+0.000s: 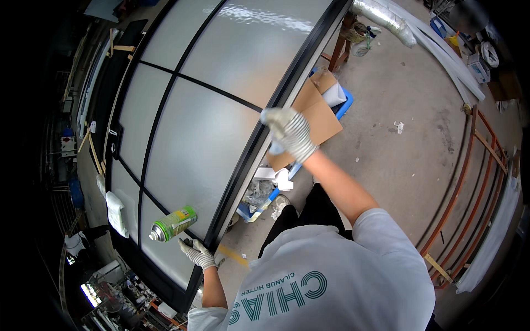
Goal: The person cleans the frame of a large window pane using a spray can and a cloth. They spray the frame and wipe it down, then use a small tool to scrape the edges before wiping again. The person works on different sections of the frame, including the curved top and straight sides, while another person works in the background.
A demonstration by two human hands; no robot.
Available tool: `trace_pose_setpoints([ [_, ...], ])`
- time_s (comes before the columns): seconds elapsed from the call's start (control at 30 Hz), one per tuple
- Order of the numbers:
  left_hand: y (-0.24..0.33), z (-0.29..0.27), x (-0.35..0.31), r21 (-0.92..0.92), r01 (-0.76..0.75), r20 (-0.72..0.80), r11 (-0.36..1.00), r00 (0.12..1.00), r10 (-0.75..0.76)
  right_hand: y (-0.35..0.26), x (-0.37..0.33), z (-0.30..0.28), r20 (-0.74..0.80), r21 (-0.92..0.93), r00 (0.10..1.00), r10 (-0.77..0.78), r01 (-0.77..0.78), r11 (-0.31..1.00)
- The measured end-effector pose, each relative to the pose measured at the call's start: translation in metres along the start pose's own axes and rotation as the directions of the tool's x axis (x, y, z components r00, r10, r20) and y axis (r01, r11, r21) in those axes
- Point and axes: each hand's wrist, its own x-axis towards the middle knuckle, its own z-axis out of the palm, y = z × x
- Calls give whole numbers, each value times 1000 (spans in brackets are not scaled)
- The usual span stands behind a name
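A large glazed panel, its frosted panes [193, 138] divided by thin black bars, lies in front of me inside a black frame [292, 77]. My right hand [290, 132], in a striped grey-white glove, is at the frame's near edge. It is smeared by motion, and its fingers are closed on a pale bluish cloth [276, 148], mostly hidden under the palm. My left hand [197, 254], gloved alike, rests at the panel's near-left edge with fingers stretched out, holding nothing. Just beyond it a green spray can [174, 223] lies on its side on the panel.
Below the panel's near edge are an open cardboard box [317, 118] and a blue-edged bin with plastic scraps [259, 193]. A rust-red metal rack [469, 193] stands on the right. A foil-wrapped duct [386, 19] is at the far right. A white packet [116, 214] lies on the left.
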Motion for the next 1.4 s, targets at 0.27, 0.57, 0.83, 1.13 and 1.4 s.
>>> trace_pose_setpoints([
  [0.27,-16,-12,1,256,-136,37,957,991,130,54,30,-9,134,142,965,-226,207,968],
  [0.57,-7,0,8,282,-154,56,947,988,144,167,166,-100,-153,146,882,445,-425,893],
  [0.83,7,-3,-1,338,-180,84,924,983,160,-61,-62,44,163,265,959,-233,185,946],
  [1.13,23,-8,2,359,-168,-39,918,980,195,6,11,-12,163,214,927,-337,300,930],
  [1.4,12,0,-15,-347,131,-392,929,879,-271,-100,-57,37,315,227,790,-527,476,850],
])
